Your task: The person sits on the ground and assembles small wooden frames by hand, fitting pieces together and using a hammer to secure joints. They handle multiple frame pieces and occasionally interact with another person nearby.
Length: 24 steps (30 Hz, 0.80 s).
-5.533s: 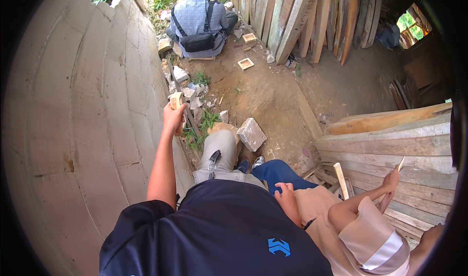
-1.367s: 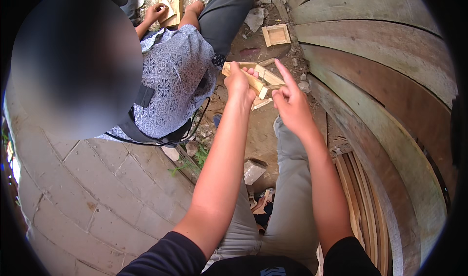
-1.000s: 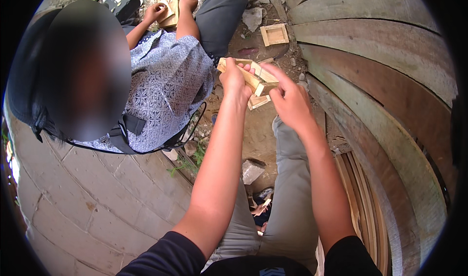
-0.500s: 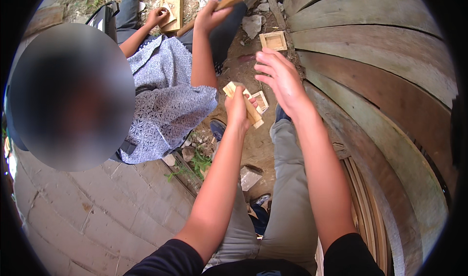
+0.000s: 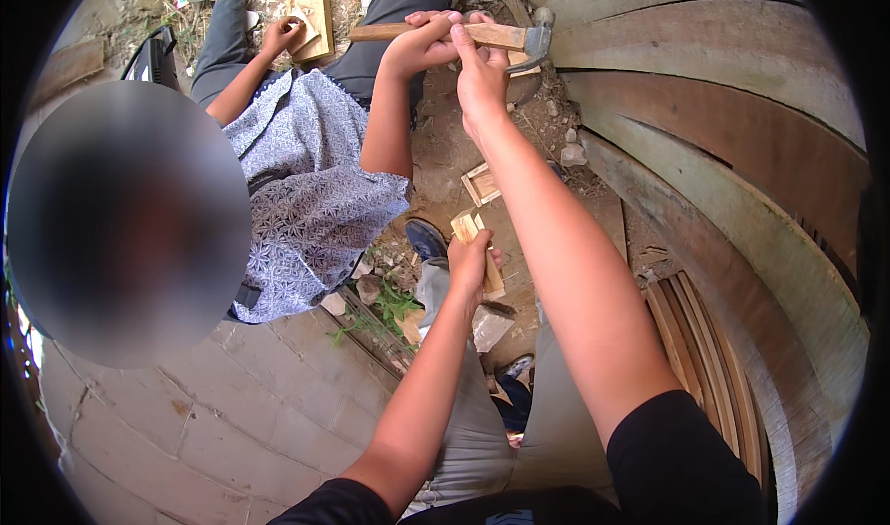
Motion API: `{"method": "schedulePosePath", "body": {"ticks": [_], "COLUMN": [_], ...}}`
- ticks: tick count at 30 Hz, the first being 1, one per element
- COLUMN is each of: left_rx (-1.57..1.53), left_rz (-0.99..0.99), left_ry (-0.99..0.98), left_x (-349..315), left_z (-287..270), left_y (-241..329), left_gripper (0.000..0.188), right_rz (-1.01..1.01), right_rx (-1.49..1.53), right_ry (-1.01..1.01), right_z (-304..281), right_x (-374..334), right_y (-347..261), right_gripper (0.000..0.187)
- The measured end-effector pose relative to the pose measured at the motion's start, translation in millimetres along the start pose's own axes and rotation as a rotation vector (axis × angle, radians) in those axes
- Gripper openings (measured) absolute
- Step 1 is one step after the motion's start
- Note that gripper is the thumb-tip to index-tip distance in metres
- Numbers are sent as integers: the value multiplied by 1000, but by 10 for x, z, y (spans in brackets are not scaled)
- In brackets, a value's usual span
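Right hand [image 5: 482, 66] stretches far up, fingers wrapped on the hammer [image 5: 464, 33] handle, right beside a co-worker's hand [image 5: 422, 43] gripping the same handle. Below the hammer, left hand [image 5: 471, 261] clutches a wood block [image 5: 475, 242], fingers closed around it. Between hammer and block, a small frame [image 5: 482, 184] lies on dirt.

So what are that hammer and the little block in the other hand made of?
The hammer seems to have a pale, unvarnished wooden handle with visible grain and a dull grey head, probably steel. The right hand and a co-worker's hand both grip it. The block in the left hand looks like raw, light sawn wood.
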State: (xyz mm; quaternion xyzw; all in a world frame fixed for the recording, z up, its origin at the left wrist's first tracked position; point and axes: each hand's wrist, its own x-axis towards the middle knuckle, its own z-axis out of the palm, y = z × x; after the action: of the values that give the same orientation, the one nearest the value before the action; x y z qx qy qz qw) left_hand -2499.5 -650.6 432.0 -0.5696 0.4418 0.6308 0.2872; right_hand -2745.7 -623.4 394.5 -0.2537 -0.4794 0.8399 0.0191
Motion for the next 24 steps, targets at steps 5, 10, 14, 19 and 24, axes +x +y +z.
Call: {"method": "schedulePosePath", "body": {"ticks": [5,10,14,19,24], "left_rx": [136,318,462,524,447], "left_rz": [45,33,83,143,25], "left_ry": [38,120,185,25,148], "left_x": [-104,-167,-18,301,691], "left_z": [-317,-779,-1042,-1447,-1892], "left_y": [-89,-220,-392,-611,-866], "left_gripper": [19,24,37,37,35], "right_rz": [-298,-331,288,801,994], "right_rx": [-231,-337,-343,-879,-443], "right_ry": [-31,-100,82,144,484], "right_z": [-183,-548,-1400,-2287,-2691], "right_x": [-234,-966,-2016,-3144,-3700], "right_y": [-390,-989,-1212,-1081,-472], "right_gripper": [39,22,13,16,36]}}
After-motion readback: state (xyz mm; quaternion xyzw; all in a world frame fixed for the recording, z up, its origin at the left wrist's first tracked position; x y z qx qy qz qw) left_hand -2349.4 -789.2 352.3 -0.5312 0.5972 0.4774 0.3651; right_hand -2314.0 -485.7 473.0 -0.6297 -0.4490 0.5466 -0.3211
